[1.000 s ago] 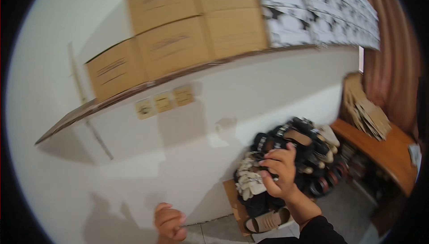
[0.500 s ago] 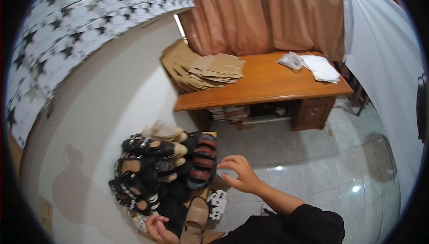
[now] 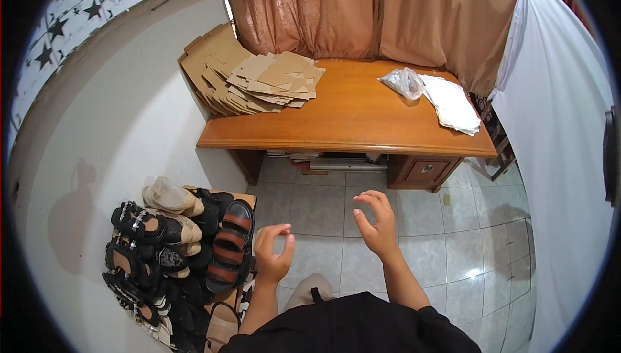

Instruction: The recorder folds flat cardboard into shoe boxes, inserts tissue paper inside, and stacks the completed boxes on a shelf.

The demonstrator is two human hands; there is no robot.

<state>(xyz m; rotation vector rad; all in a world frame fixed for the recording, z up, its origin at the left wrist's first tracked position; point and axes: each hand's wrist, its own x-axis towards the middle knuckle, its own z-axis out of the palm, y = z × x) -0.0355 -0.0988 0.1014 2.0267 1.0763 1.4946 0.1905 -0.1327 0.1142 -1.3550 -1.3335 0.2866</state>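
My left hand (image 3: pixel 274 249) is raised just right of the piled shoes, its thumb and fingers apart with nothing between them. My right hand (image 3: pixel 376 222) hangs over the tiled floor with curved, parted fingers, also holding nothing. Closest to my left hand is a black sandal with brown straps (image 3: pixel 229 247) on top of the pile. Below it lies a beige slide sandal (image 3: pixel 222 324), partly covered by my forearm. Black sandals with chain trim (image 3: pixel 126 259) and a pale shoe (image 3: pixel 169 196) are stacked against the wall.
Ahead stands a wooden desk (image 3: pixel 349 117). Flat brown cardboard pieces (image 3: pixel 272 78) lie on its left side; a clear plastic bag (image 3: pixel 402 83) and white papers (image 3: pixel 451 104) are at its right. A white cloth (image 3: pixel 556 94) hangs at the right, brown curtains (image 3: pixel 310 10) behind.
My left hand has moved from beside the beige slide to right of the pile. My right hand has shifted right and a little up. The view has turned toward the desk.
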